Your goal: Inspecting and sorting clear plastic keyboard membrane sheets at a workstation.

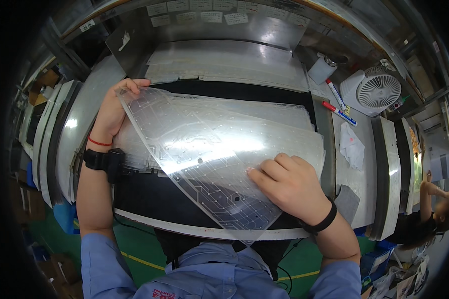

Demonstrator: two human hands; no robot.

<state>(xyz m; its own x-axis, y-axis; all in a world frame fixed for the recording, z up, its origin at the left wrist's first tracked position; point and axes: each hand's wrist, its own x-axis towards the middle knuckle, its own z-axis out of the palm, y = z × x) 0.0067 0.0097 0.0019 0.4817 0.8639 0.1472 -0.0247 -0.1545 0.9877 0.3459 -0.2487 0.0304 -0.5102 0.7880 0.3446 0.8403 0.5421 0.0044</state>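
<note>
Clear patterned sheet [229,193] slants over a stack [312,149], mid-frame.
At upper left, the left hand [127,95] is closed on the sheet's corner; at centre right, the right hand [290,185] lies half-curled on it, whether gripping I can't tell. The low corner seems to overhang the surface [149,218] at lower centre: a forward lean could crease it, a dragging fingertip scuff it.

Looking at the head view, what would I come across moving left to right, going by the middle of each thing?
Stacked grey panels → left hand → clear patterned sheet → right hand → white fan → another person at the far right.
</note>
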